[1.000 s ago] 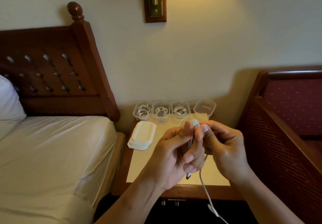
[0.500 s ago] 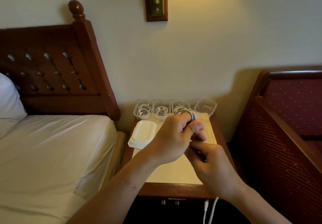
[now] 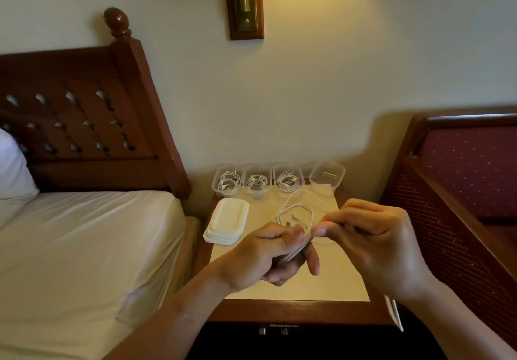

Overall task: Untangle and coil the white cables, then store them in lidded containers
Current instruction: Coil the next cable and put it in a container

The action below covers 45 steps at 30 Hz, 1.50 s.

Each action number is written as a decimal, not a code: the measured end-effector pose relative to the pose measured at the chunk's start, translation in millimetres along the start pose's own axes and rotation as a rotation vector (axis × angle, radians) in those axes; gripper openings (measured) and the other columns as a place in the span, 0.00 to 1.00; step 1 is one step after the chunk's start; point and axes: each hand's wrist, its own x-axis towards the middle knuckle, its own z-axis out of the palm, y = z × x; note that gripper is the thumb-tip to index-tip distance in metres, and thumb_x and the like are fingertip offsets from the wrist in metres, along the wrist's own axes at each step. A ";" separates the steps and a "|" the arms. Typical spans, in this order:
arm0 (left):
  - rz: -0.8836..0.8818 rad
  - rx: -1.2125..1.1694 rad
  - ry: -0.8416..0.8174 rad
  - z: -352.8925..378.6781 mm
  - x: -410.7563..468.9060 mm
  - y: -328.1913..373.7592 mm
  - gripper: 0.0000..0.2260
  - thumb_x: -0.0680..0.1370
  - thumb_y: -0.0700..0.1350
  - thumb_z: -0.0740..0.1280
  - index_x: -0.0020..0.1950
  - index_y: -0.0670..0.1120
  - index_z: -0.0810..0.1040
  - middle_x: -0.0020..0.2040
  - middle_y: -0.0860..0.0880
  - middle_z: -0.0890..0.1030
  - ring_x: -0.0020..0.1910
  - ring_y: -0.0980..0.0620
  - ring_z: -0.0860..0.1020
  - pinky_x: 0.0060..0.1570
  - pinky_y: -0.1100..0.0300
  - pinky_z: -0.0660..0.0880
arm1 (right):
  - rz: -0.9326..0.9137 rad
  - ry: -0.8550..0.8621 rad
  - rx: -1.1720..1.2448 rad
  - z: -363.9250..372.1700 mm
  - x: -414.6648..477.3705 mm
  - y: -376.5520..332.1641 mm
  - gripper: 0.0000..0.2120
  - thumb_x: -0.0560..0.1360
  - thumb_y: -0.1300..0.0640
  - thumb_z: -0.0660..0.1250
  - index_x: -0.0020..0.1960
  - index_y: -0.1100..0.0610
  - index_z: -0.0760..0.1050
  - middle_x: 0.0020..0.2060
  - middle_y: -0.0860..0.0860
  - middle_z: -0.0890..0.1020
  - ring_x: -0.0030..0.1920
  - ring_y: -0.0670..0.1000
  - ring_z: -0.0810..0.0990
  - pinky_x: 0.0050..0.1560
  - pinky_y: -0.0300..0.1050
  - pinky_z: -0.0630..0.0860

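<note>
So there's a bed (image 3: 84, 247) with white sheets way off to the left of the fingers, and a dark red padded bench (image 3: 461, 191) off to the right. Both hands are over a small wooden nightstand (image 3: 293, 310) with a pale top. Up past the fingertips, against the wall, is a row of four clear containers (image 3: 279, 182): three have a coiled white cable in them, and the one on the right end (image 3: 327, 176) has no cable in it. A stack of white lids (image 3: 228, 221) sits just beyond and left of the left hand.

The left hand (image 3: 268, 259) is curled closed around a bunch of white cable (image 3: 296, 214), with the loops sticking out above the thumb and fanning toward the containers. The right hand (image 3: 375, 245) has thumb and fingertips pinched together right next to the left thumb, at the strand, though I can't really tell how much cable it's gripping. A bit of cable also hangs down below the right wrist, off the front edge of the nightstand.
</note>
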 end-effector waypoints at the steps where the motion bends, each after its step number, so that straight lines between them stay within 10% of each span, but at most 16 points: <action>1: 0.030 -0.107 -0.024 4.0 -1.5 0.2 0.23 0.86 0.54 0.54 0.49 0.39 0.80 0.25 0.51 0.65 0.23 0.54 0.58 0.29 0.59 0.59 | -0.004 0.029 0.046 1.4 0.8 0.8 0.05 0.74 0.54 0.77 0.47 0.55 0.87 0.39 0.40 0.83 0.36 0.45 0.81 0.36 0.32 0.72; 10: 0.340 -0.553 0.000 35.4 3.5 8.8 0.18 0.87 0.50 0.54 0.45 0.42 0.75 0.29 0.52 0.61 0.24 0.55 0.57 0.27 0.60 0.57 | 0.240 0.146 0.493 40.7 -3.7 4.5 0.13 0.82 0.52 0.65 0.44 0.56 0.82 0.34 0.45 0.79 0.34 0.44 0.74 0.37 0.36 0.71; 15: 0.448 -0.660 0.082 34.5 12.5 12.3 0.15 0.87 0.47 0.56 0.48 0.39 0.75 0.28 0.50 0.69 0.25 0.54 0.68 0.29 0.59 0.68 | 0.390 0.063 0.549 59.2 -16.6 9.7 0.11 0.83 0.67 0.62 0.50 0.59 0.82 0.38 0.59 0.82 0.39 0.63 0.78 0.40 0.58 0.77; 18: 0.453 -0.686 0.143 30.5 19.0 18.3 0.14 0.85 0.46 0.59 0.49 0.38 0.77 0.33 0.44 0.78 0.30 0.48 0.78 0.35 0.56 0.77 | 0.404 0.004 0.444 66.6 -20.2 6.3 0.17 0.80 0.73 0.60 0.47 0.55 0.81 0.39 0.52 0.83 0.42 0.56 0.81 0.43 0.53 0.79; 20: 0.421 -0.562 0.249 28.0 23.5 21.4 0.13 0.84 0.46 0.62 0.50 0.38 0.80 0.39 0.40 0.83 0.37 0.43 0.84 0.43 0.53 0.82 | 0.392 -0.031 0.314 69.1 -21.1 4.7 0.21 0.78 0.72 0.59 0.44 0.47 0.79 0.37 0.41 0.81 0.41 0.43 0.79 0.41 0.43 0.76; 25: 0.324 0.172 0.515 11.4 32.5 24.4 0.14 0.85 0.44 0.61 0.52 0.35 0.79 0.48 0.40 0.87 0.49 0.43 0.87 0.54 0.52 0.82 | 0.359 -0.249 0.032 65.4 -25.5 1.3 0.22 0.82 0.64 0.61 0.40 0.38 0.73 0.32 0.40 0.75 0.33 0.47 0.71 0.34 0.42 0.66; 30: 0.151 0.945 0.385 -12.2 34.3 15.2 0.12 0.85 0.45 0.65 0.44 0.41 0.78 0.38 0.52 0.80 0.37 0.56 0.78 0.38 0.58 0.75 | 0.282 -0.312 -0.164 42.0 -17.1 -6.1 0.21 0.82 0.59 0.65 0.36 0.38 0.69 0.30 0.40 0.75 0.34 0.49 0.75 0.33 0.49 0.71; 38: -0.076 0.415 0.097 -17.8 8.2 22.1 0.24 0.86 0.54 0.53 0.43 0.38 0.76 0.24 0.55 0.68 0.24 0.57 0.62 0.29 0.60 0.60 | 0.187 -0.115 0.013 1.5 2.5 -4.9 0.04 0.75 0.50 0.75 0.41 0.46 0.85 0.32 0.41 0.80 0.31 0.44 0.74 0.32 0.33 0.67; 45: 0.085 -0.106 0.005 -1.1 -4.6 16.9 0.21 0.84 0.57 0.60 0.38 0.44 0.72 0.25 0.55 0.61 0.23 0.57 0.56 0.26 0.59 0.53 | 0.089 -0.014 0.220 4.4 18.1 -5.4 0.00 0.74 0.54 0.76 0.44 0.49 0.86 0.38 0.41 0.82 0.37 0.46 0.78 0.40 0.32 0.71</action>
